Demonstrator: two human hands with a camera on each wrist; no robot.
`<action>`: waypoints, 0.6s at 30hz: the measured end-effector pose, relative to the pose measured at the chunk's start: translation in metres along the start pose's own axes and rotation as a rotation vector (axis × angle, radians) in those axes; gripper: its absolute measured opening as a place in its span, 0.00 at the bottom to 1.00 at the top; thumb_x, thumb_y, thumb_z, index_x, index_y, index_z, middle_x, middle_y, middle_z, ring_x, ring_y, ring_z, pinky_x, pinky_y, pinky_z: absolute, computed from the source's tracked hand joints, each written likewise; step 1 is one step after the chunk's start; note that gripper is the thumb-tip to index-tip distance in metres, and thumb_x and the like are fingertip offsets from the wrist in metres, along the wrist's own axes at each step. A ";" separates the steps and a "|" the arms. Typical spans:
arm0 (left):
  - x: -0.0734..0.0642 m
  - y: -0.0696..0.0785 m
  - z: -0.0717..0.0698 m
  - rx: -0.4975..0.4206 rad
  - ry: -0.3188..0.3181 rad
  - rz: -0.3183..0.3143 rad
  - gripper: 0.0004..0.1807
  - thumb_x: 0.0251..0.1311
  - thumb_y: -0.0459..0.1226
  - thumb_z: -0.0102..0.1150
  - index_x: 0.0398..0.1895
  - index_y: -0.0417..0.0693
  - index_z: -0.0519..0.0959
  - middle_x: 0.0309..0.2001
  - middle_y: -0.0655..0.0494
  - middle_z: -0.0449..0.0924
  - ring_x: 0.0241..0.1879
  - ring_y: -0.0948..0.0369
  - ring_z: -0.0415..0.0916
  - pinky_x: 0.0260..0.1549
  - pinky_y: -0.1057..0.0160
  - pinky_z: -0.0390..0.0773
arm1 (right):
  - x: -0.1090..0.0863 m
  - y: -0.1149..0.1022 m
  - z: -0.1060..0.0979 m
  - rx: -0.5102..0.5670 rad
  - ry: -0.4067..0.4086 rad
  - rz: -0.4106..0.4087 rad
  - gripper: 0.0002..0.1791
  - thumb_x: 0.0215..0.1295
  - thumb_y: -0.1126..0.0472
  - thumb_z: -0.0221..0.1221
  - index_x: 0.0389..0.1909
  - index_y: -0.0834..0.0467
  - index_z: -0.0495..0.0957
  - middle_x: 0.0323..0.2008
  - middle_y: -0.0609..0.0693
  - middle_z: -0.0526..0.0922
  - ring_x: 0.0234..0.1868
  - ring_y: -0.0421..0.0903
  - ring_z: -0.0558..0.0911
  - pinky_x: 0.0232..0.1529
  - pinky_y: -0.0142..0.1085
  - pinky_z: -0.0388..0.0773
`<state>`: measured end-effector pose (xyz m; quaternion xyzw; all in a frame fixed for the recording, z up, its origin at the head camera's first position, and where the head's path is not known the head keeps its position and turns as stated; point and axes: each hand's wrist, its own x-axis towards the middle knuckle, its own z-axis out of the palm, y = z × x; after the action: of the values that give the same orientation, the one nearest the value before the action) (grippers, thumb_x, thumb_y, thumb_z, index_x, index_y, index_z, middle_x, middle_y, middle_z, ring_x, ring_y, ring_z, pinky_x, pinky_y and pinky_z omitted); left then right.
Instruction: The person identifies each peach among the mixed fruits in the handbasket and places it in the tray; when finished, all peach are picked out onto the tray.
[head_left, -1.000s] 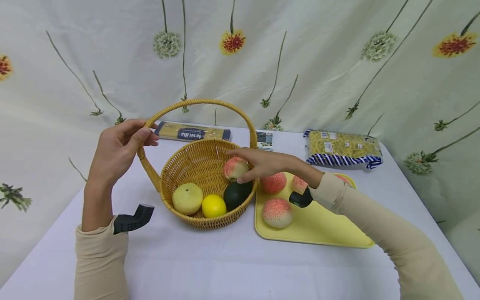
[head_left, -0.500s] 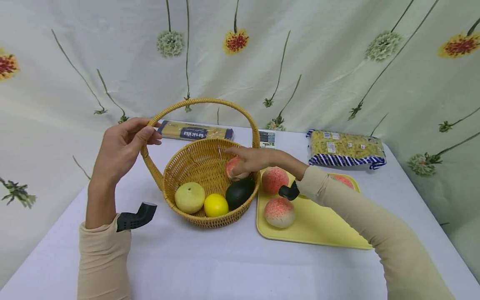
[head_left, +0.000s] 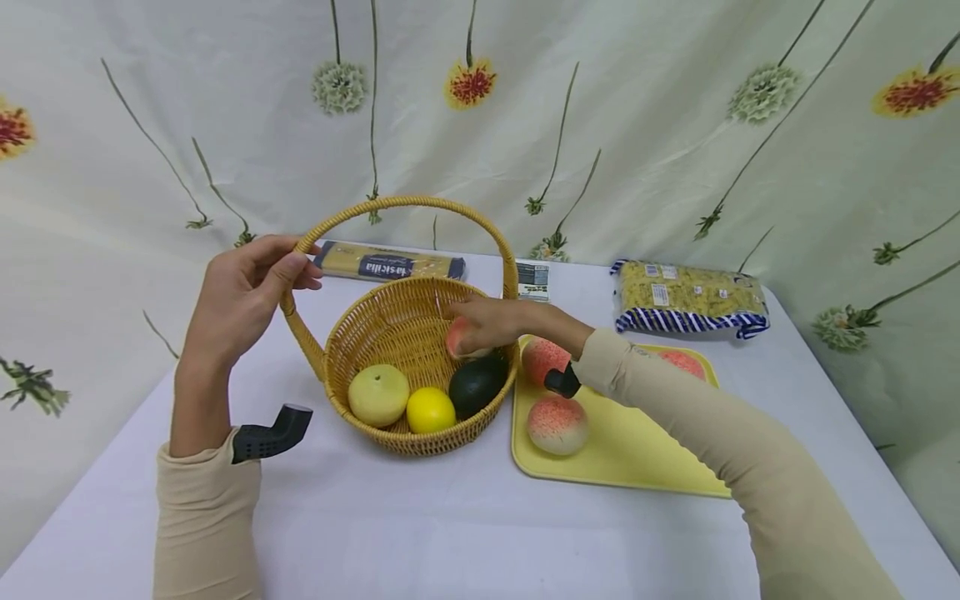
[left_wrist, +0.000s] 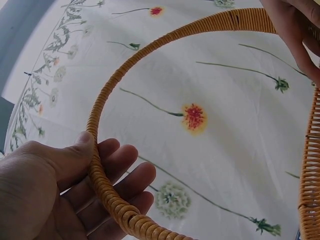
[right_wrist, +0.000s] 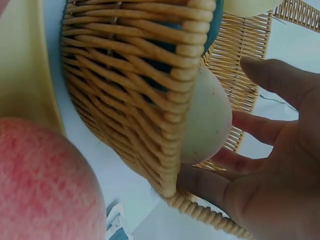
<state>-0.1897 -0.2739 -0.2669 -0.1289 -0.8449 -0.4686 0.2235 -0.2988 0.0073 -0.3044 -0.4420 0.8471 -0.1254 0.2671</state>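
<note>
My left hand grips the left side of the handle of a wicker basket, thumb on one side and fingers on the other, as the left wrist view shows closely. Inside the basket, at its right, lies a pink-and-cream peach. My right hand reaches over the rim to this peach. Its fingers touch the peach's side, while the thumb stands apart from it in the right wrist view. In front of that peach are a dark green avocado, a yellow lemon and a pale yellow-green round fruit.
Right of the basket lies a yellow tray with peaches, partly under my right forearm. Behind stand a bag of pasta, a long spaghetti pack and a small printed packet. A flowered cloth hangs at the back.
My right hand has moved left and down onto the peach in the basket, covering more of it. The left hand keeps its hold on the handle.
</note>
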 end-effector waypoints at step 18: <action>-0.001 0.000 0.000 -0.015 0.002 0.009 0.13 0.67 0.34 0.54 0.50 0.36 0.78 0.33 0.67 0.82 0.32 0.69 0.81 0.27 0.75 0.77 | 0.021 0.001 0.004 -0.048 0.099 0.073 0.31 0.68 0.60 0.57 0.69 0.63 0.60 0.66 0.59 0.65 0.69 0.54 0.61 0.65 0.42 0.64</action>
<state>-0.1891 -0.2734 -0.2670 -0.1341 -0.8405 -0.4741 0.2255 -0.3065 -0.0096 -0.3155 -0.4105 0.8776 -0.1167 0.2185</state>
